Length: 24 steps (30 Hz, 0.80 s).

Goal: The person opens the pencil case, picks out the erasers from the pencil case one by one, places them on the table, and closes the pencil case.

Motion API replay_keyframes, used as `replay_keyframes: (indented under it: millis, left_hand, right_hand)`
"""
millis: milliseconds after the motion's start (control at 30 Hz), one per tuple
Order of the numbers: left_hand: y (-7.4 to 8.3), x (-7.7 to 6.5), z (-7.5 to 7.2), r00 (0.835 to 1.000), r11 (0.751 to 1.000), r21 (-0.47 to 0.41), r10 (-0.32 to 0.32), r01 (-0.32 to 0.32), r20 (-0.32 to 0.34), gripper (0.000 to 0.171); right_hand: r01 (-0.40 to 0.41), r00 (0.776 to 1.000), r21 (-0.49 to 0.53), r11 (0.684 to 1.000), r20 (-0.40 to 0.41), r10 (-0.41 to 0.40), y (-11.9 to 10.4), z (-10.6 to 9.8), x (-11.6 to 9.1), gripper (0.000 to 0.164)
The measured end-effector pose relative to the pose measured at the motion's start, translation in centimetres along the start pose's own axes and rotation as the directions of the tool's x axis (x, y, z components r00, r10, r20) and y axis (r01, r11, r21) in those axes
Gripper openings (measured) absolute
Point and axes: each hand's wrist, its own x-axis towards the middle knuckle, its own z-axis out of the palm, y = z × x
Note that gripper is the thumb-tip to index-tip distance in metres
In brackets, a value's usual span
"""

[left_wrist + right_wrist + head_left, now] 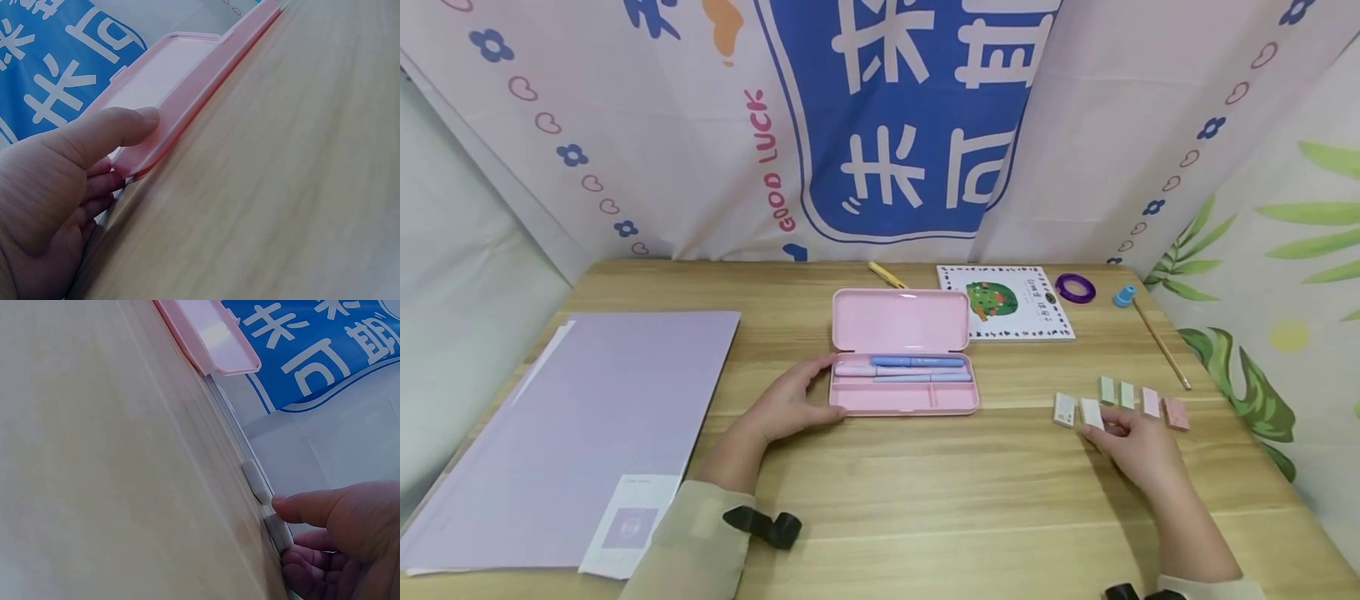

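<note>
My left hand (790, 404) holds the left end of an open pink pencil case (901, 321). In the left wrist view the thumb lies along the front of the case (164, 128), with the fingers behind its end. A blue pen (917, 362) and a few paler pens lie in the back compartment. My right hand (1142, 450) pinches a small white eraser (1091, 413) between thumb and fingers, close over the table. To its left lies another white eraser (1063, 409). Behind the hand are two green erasers (1107, 390), a light pink eraser (1150, 402) and a darker pink eraser (1176, 414).
A large lilac folder (647, 392) with a white card (628, 525) covers the left side. Toward the back are a yellow pen (887, 274), a booklet (1022, 304), a purple tape roll (1076, 288), a blue cone-shaped piece (1124, 296) and a pencil (1161, 343).
</note>
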Motion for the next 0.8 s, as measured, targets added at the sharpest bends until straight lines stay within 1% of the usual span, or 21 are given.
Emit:
replay_keyframes:
  millis: [100,233,333,367,467,567,633,733,800]
  left_hand:
    - [0.0,-0.1,0.0,1.0,1.0,-0.001,0.003,-0.003,-0.004,0.09]
    - [-0.1,-0.1,0.0,1.0,1.0,-0.003,0.007,-0.007,-0.006,0.09]
    - [0.0,-0.1,0.0,1.0,1.0,-0.006,0.004,-0.004,-0.007,0.09]
    - [0.0,-0.1,-0.1,1.0,1.0,-0.006,0.003,-0.003,-0.008,0.09]
    - [0.1,-0.1,-0.1,1.0,1.0,-0.001,0.01,-0.01,-0.007,0.09]
    - [0.1,-0.1,-0.1,1.0,1.0,-0.007,0.01,-0.01,-0.006,0.09]
    - [0.1,-0.1,-0.1,1.0,1.0,-0.012,0.01,-0.01,-0.006,0.089]
    - [0.1,-0.1,-0.1,1.0,1.0,-0.014,0.008,-0.008,-0.005,0.089]
    - [0.1,-0.2,-0.1,1.0,1.0,-0.011,0.007,-0.007,-0.007,0.089]
  right_hand:
    - [-0.017,1.0,-0.002,1.0,0.019,0.017,0.0,-0.2,0.0,0.064]
    - [-0.045,0.999,0.014,0.999,-0.003,0.045,-0.6,-0.6,0.0,0.07]
    - [-0.001,0.998,0.037,0.999,-0.059,0.004,-1.8,-0.6,0.6,0.066]
    - [0.021,0.998,0.053,0.998,-0.063,-0.018,-2.4,-0.6,1.0,0.064]
    - [0.098,0.994,0.079,0.992,-0.064,-0.093,-4.7,-0.4,2.5,0.059]
    - [0.14,0.99,0.123,0.982,-0.016,-0.139,-7.2,0.2,4.5,0.057]
    - [0.17,0.985,0.146,0.975,-0.001,-0.172,-8.8,0.8,6.0,0.055]
    - [0.204,0.978,0.184,0.961,0.007,-0.209,-10.9,1.9,8.5,0.052]
    - [0.226,0.973,0.203,0.953,-0.002,-0.231,-12.2,2.5,9.9,0.051]
